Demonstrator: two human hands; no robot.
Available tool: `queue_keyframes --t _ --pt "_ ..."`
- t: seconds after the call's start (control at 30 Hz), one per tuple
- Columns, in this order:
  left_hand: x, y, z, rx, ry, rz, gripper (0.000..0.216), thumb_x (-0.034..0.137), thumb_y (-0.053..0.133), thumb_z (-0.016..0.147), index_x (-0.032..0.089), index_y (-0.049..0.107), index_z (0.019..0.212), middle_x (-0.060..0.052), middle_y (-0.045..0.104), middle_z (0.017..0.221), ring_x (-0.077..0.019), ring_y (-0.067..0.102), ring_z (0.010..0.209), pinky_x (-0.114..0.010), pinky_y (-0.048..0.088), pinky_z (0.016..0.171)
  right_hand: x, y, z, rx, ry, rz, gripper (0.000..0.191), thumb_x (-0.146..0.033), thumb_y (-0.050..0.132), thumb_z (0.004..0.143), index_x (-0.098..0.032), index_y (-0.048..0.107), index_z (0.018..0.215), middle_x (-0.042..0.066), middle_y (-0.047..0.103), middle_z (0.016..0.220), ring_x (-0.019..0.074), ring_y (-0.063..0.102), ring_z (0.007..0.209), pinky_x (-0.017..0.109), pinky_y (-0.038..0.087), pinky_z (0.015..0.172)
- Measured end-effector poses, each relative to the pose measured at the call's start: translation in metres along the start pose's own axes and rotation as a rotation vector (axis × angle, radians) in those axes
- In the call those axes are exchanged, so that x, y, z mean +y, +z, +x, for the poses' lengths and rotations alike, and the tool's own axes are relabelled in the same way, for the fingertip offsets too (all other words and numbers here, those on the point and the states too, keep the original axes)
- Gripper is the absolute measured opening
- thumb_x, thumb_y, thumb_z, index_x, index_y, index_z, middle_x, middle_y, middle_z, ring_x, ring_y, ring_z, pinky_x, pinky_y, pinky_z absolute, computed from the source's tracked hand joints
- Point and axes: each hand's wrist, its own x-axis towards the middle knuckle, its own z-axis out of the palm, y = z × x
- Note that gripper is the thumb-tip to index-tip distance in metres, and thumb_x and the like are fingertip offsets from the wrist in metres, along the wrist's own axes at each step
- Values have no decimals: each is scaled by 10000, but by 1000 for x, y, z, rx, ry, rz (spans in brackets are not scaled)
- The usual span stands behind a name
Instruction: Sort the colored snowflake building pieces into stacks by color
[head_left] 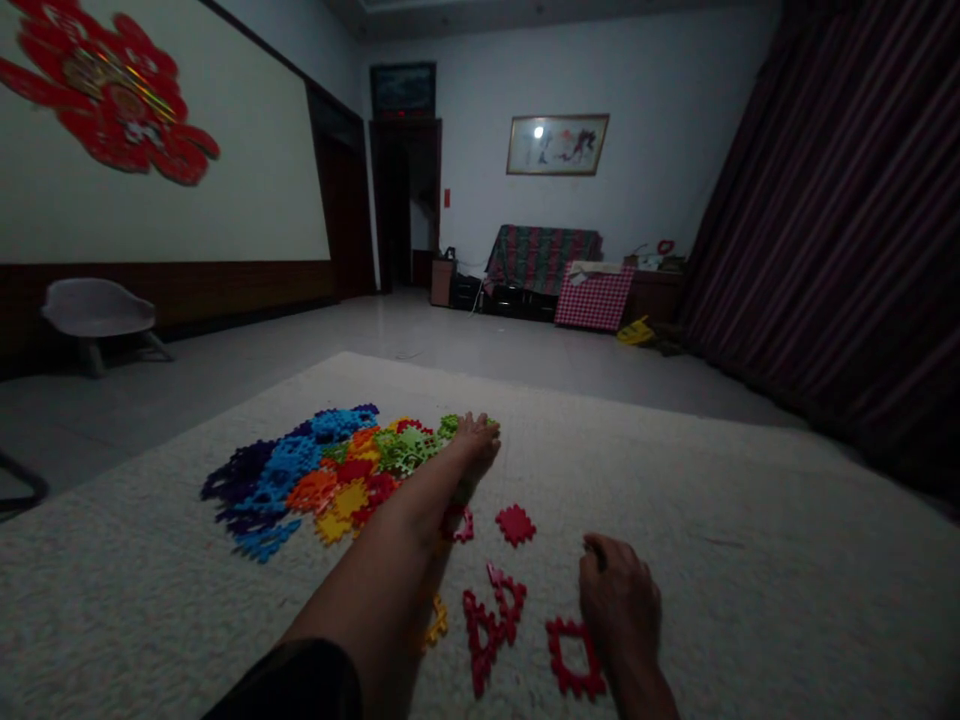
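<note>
A heap of flat plastic interlocking pieces [315, 475] in purple, blue, orange, yellow, red and green lies on a pale shaggy carpet [712, 520]. My left hand [476, 438] stretches far out to the heap's right end, its fingers curled down onto green pieces [409, 450]. Close to me, my right hand [616, 598] rests on the carpet with its fingers curled under; I see nothing in it. Around it lie loose red pieces: a square frame [574, 655], a joined pair [491, 620] and a single one [515, 524]. A yellow piece [437, 622] peeks out from under my left forearm.
The room is dim. A white chair [97, 312] stands by the left wall under a red paper ornament [112, 85]. At the back are a covered sofa [541, 258], a checked board [594, 297] and a doorway [409, 205]. Dark striped curtains [847, 230] fill the right side.
</note>
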Motion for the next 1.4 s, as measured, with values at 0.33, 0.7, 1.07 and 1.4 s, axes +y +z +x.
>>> queue_keyframes --t 0.33,0.7,1.07,1.4 --pt "-48 -12 -29 -11 -145 95 366 270 484 935 229 607 1277 -136 608 1298 -303 531 1213 -506 355 1049 3 4 1 25 -9 2 347 -245 438 911 -203 730 1094 118 714 1198 288 639 1028 417 439 906" --pt "-33 -56 -135 72 -67 126 415 277 511 942 239 590 1347 -124 535 1466 -297 431 1395 -493 365 1132 9 13 5 40 -114 118 421 -298 404 895 -172 745 1108 143 734 1149 286 660 1019 414 473 924" --pt "38 -19 -254 -12 633 -65 397 526 605 895 279 641 1204 -73 608 1290 -295 493 1234 -454 429 1008 4 9 -9 -28 -224 299 361 -269 427 826 -199 757 956 109 757 1060 238 687 1009 380 504 965" --pt "-38 -46 -259 141 428 -23 181 266 529 932 248 688 1018 -66 659 1169 -253 478 1278 -457 323 1135 2 11 -26 -27 -252 261 364 -241 407 876 -179 741 1008 111 723 1199 235 646 1142 405 453 1049"
